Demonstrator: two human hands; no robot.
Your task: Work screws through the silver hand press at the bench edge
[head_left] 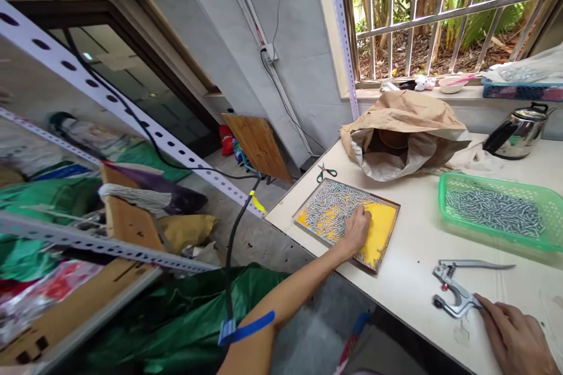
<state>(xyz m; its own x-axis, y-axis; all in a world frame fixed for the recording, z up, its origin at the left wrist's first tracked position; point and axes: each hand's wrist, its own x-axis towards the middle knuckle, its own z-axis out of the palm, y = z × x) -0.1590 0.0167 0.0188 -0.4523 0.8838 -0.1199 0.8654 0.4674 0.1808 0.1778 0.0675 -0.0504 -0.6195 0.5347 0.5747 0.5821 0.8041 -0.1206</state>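
My left hand [358,228] reaches into a shallow tray [387,252] with a yellow bottom. Its fingers are curled down at the edge of a spread of small silvery screws [328,205]; whatever the fingertips pinch is hidden. A few more pieces lie along the tray's near right side. At the lower right, my right hand [519,334] is closed around one handle of metal snap-fastener pliers [460,299]. The pliers lie on the white table with their jaws pointing left and the other handle free.
A green basket [444,211] of similar screws stands at the right. Behind the tray are small scissors [326,173] and an open brown paper bag [404,123]. A steel kettle [519,132] stands at the back right. A black cable [233,234] hangs near my left arm.
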